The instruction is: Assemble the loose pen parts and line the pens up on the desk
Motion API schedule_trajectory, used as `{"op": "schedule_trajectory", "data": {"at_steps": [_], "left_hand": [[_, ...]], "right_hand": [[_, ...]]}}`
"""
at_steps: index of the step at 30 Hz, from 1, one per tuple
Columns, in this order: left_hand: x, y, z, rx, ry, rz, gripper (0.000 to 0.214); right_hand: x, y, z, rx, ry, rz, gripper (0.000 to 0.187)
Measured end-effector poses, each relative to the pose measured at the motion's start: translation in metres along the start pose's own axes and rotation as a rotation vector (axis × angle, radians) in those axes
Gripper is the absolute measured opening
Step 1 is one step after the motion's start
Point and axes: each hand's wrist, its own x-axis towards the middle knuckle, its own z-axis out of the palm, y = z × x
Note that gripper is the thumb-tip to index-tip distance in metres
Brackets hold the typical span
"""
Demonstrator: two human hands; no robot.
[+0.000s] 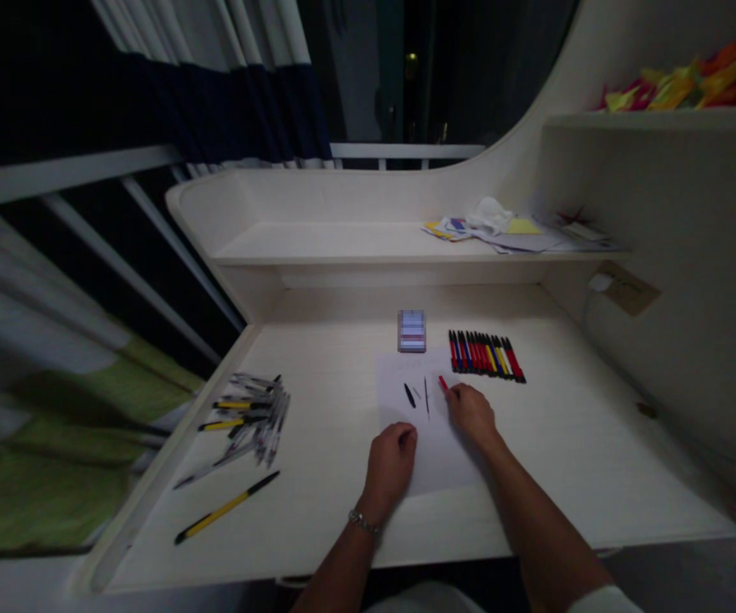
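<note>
My left hand (391, 460) rests curled on a white sheet of paper (435, 464) on the desk, its fingers closed with nothing visible in them. My right hand (471, 413) lies on the same sheet, fingers closed on a red pen part (442, 383) whose tip pokes out. Just left of it on the paper lie a thin dark refill (427, 397) and a short black pen piece (409, 395). A row of several assembled pens (486, 355), red, black, blue and yellow, lies beyond my right hand.
A small striped box (412, 331) sits behind the paper. A pile of several pens (253, 417) and one yellow pen (227, 508) lie at the desk's left. Papers and a white cloth (492, 226) cover the shelf. A bed rail runs along the left.
</note>
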Motion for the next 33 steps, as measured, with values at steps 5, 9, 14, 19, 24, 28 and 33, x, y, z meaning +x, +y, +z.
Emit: {"op": "schedule_trajectory", "data": {"at_steps": [5, 9, 14, 19, 24, 28, 33], "left_hand": [[0.004, 0.011, 0.006, -0.298, 0.026, -0.086, 0.031], [0.005, 0.016, 0.012, -0.508, 0.064, -0.127, 0.038], [0.003, 0.007, 0.011, -0.605, 0.125, -0.207, 0.039], [0.0, 0.002, 0.013, -0.731, 0.116, -0.262, 0.045], [-0.001, 0.001, 0.016, -0.725, 0.081, -0.285, 0.044], [-0.002, -0.001, 0.016, -0.703, 0.054, -0.273, 0.042], [-0.002, -0.002, 0.016, -0.697, 0.028, -0.263, 0.044]], "right_hand": [[-0.029, -0.008, 0.007, 0.464, -0.109, -0.25, 0.031], [-0.05, -0.02, 0.018, 0.633, -0.29, -0.379, 0.034], [-0.027, -0.01, 0.017, 0.5, -0.091, -0.333, 0.026], [0.007, -0.001, 0.012, 0.143, 0.012, -0.301, 0.025], [0.008, -0.008, 0.019, -0.047, -0.005, -0.32, 0.023], [0.005, -0.009, 0.023, -0.097, 0.006, -0.302, 0.024], [0.003, -0.008, 0.022, -0.122, 0.007, -0.302, 0.025]]}}
